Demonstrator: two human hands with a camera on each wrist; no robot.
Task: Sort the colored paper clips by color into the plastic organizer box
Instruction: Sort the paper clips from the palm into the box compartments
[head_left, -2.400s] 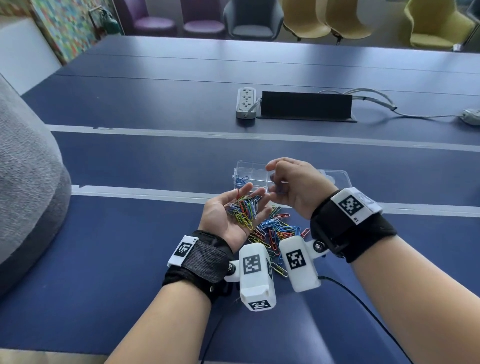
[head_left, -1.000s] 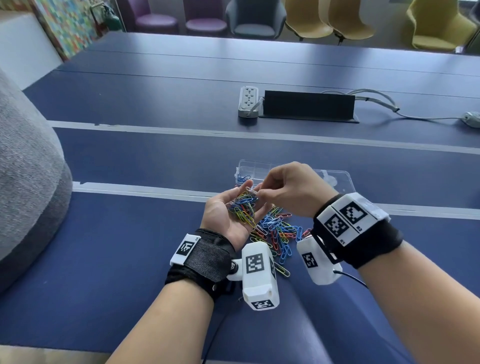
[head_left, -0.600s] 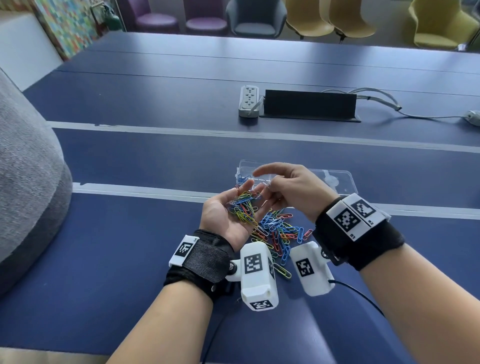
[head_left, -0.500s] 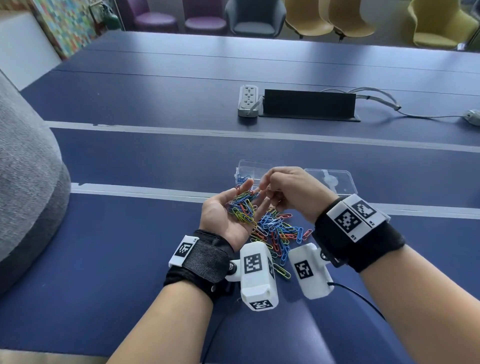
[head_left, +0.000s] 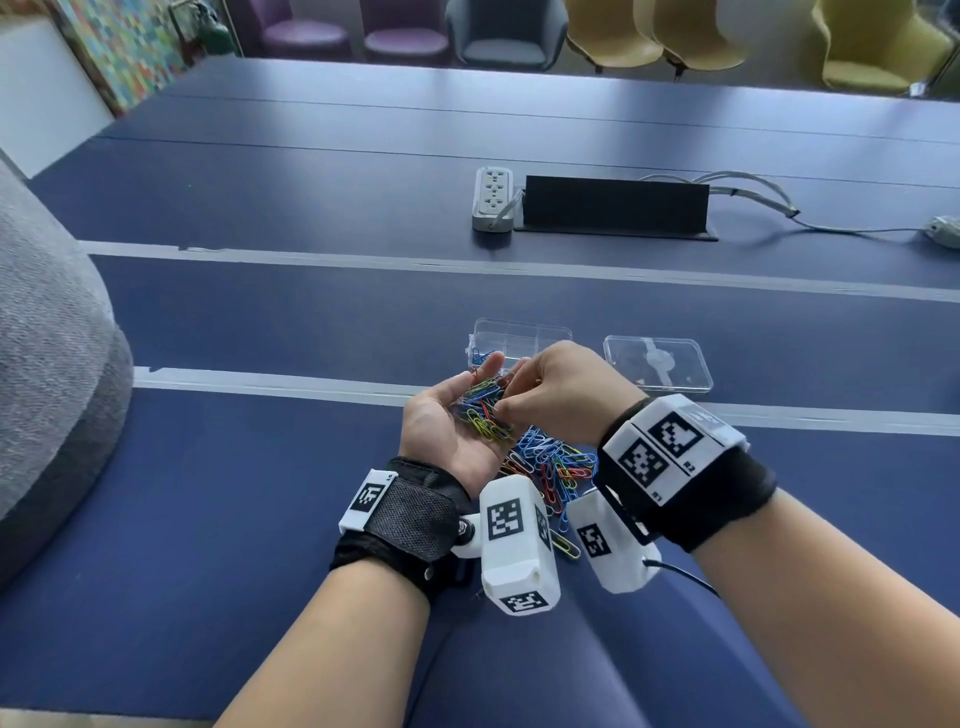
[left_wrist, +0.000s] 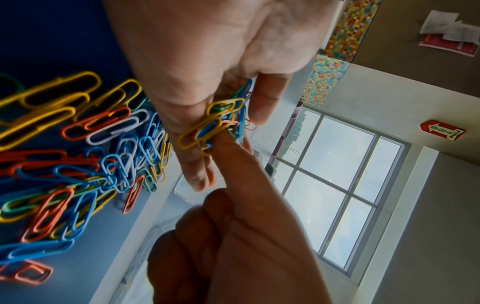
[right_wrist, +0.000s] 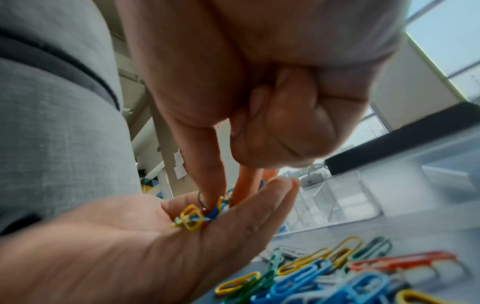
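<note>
My left hand (head_left: 447, 436) lies palm up above the blue table and cups a heap of mixed paper clips (head_left: 485, 410). My right hand (head_left: 506, 397) reaches into that heap. In the right wrist view its thumb and forefinger (right_wrist: 226, 195) pinch among the clips (right_wrist: 194, 218), the other fingers curled; the colour of the pinched clip is hidden. A larger pile of clips (head_left: 550, 462) lies on the table under both wrists. Just beyond the hands stands the clear organizer box (head_left: 519, 335), with blue clips (head_left: 480, 357) in its near left compartment.
The box's clear lid (head_left: 657, 361) lies to the right of it. A power strip (head_left: 491, 200) and a black cable hatch (head_left: 615, 205) sit farther back, with cables trailing right. A grey cushion (head_left: 47, 364) fills the left edge. Chairs line the far side.
My right hand has come back from over the box and dipped its thumb and forefinger into the clips in my left palm. The left hand has stayed put.
</note>
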